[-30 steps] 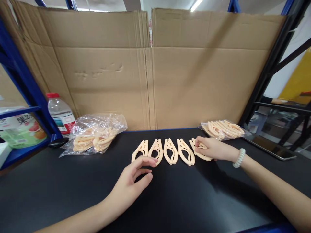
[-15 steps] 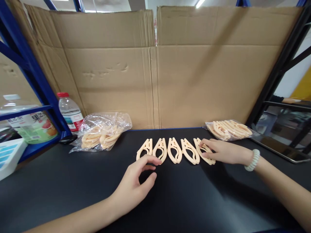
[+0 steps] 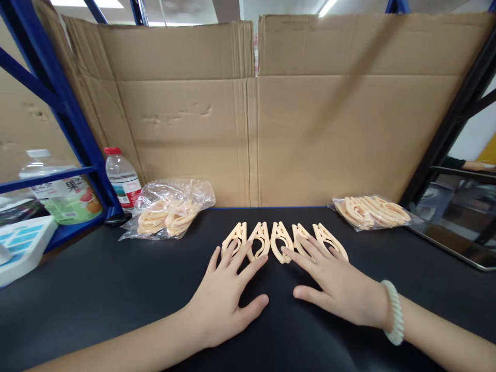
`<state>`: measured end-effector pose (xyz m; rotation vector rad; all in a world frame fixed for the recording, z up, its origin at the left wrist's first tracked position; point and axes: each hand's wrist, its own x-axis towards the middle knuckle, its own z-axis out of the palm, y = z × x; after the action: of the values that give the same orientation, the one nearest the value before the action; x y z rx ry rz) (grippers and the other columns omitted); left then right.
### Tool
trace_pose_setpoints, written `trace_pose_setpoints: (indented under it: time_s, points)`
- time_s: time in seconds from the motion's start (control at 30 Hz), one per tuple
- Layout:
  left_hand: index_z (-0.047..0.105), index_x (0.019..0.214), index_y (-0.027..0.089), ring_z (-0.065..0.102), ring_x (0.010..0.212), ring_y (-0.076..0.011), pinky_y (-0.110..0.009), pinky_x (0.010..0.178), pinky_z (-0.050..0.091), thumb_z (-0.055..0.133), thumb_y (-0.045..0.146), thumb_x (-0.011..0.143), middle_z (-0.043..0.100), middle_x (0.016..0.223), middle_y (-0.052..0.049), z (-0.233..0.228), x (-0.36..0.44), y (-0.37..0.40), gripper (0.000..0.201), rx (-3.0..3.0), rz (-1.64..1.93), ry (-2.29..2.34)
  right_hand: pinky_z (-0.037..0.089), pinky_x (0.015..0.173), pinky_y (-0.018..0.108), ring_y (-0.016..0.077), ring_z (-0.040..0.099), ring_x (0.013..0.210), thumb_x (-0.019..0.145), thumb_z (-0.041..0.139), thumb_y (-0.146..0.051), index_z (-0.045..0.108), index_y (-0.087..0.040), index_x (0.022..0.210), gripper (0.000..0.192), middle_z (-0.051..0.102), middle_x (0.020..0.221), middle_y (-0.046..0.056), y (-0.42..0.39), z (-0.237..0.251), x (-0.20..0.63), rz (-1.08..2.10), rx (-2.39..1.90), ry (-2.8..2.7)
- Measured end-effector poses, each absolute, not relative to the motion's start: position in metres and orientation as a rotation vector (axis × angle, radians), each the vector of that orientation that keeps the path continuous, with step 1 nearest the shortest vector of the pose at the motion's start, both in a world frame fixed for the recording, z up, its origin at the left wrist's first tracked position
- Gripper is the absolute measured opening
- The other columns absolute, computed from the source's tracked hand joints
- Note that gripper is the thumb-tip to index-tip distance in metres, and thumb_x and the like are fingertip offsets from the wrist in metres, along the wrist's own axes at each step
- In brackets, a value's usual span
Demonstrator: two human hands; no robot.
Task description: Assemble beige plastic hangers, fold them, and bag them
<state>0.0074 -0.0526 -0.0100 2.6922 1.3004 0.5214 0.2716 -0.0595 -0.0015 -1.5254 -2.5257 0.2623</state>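
Note:
Several peach plastic clips (image 3: 280,242) lie side by side in a row on the black table (image 3: 116,289). My left hand (image 3: 228,297) lies flat with fingers spread, its fingertips touching the near ends of the leftmost clips. My right hand (image 3: 337,284), with a white bead bracelet (image 3: 394,318) at the wrist, lies flat too, its fingers resting on the near ends of the rightmost clips. Neither hand grips anything.
A clear bag of more clips (image 3: 168,212) lies at the back left, another bag of clips (image 3: 372,211) at the back right. A water bottle (image 3: 122,178) stands by the blue shelf post (image 3: 62,98). Cardboard sheets (image 3: 302,119) wall the back. A tablet (image 3: 457,243) lies at right.
My left hand opened out flat and slid forward onto the left clips. My right hand left the rightmost clip, drew back toward the middle and spread flat. The view shifted left.

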Motion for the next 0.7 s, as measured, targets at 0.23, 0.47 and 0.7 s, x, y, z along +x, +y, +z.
trace_pose_setpoints:
  time_s: [0.23,0.47,0.7]
  points:
    - [0.027,0.145,0.038,0.010,0.141,-0.0424,-0.069,0.106,0.011,0.047,0.058,0.086,0.018,0.157,-0.006,-0.013,0.008,-0.050,0.065,2.632,0.411,1.356,0.017,0.106,0.068,0.0414,0.012,0.141,0.086,0.037,-0.069,0.028,-0.037,0.146,0.068,0.023,0.155,0.010,-0.060,-0.005,0.265,0.261,-1.511,-2.539]
    - [0.023,0.147,0.037,0.011,0.141,-0.0430,-0.069,0.106,0.013,0.047,0.061,0.085,0.017,0.157,-0.009,-0.012,0.008,-0.047,0.070,2.643,0.392,1.377,0.014,0.107,0.066,0.0396,0.005,0.142,0.088,0.033,-0.069,0.022,-0.036,0.148,0.069,0.016,0.157,0.010,-0.052,-0.008,0.264,0.229,-1.480,-2.565]
    - [0.023,0.148,0.033,0.013,0.142,-0.0400,-0.065,0.108,0.014,0.040,0.064,0.086,0.015,0.157,-0.010,-0.004,0.014,-0.028,0.071,2.633,0.279,1.492,0.011,0.108,0.065,0.0389,0.002,0.143,0.088,0.032,-0.069,0.020,-0.036,0.148,0.070,0.012,0.158,0.010,-0.031,-0.011,0.261,0.208,-1.463,-2.585]
